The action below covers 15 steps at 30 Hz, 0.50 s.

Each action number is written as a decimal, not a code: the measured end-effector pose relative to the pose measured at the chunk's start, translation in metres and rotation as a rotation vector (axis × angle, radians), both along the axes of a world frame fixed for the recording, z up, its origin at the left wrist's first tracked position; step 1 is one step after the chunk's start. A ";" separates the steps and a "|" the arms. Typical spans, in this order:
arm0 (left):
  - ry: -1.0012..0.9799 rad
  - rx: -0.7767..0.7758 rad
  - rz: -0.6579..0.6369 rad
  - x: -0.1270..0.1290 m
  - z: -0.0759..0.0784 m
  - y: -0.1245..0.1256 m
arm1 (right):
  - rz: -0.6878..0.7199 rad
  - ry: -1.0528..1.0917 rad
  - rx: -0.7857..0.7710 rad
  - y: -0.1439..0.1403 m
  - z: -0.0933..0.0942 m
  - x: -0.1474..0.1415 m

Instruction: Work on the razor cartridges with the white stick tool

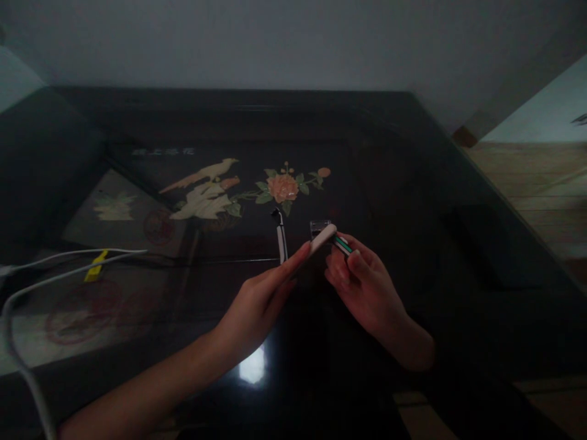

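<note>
My left hand (pixel 261 302) pinches a slim white handle (pixel 322 237) between its fingertips, holding it just above the dark table. My right hand (pixel 362 281) grips a small green and white razor head (pixel 342 245) right at the handle's end, so the two pieces meet between my hands. A small clear plastic cap (pixel 320 227) lies on the table just behind them. To the left of it a second white razor (pixel 280 237) with a dark head rests flat on the table.
The glossy black table (pixel 413 183) has an inlaid bird and flower picture (pixel 247 186). White cables (pixel 55 269) with a yellow tag (pixel 95 267) run across its left side. A wall stands behind; wooden floor (pixel 536 183) shows to the right.
</note>
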<state>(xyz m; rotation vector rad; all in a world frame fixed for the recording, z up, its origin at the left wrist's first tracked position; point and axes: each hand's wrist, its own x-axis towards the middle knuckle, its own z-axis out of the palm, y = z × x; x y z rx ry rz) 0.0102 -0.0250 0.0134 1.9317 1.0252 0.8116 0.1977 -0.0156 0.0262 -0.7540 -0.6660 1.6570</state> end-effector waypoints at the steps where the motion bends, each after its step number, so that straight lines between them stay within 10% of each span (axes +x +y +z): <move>1: 0.003 0.011 0.004 0.000 0.000 0.000 | -0.001 0.000 0.001 0.000 0.000 0.000; 15: -0.051 -0.063 -0.123 0.004 0.002 -0.011 | -0.056 -0.057 -0.035 0.000 0.001 0.001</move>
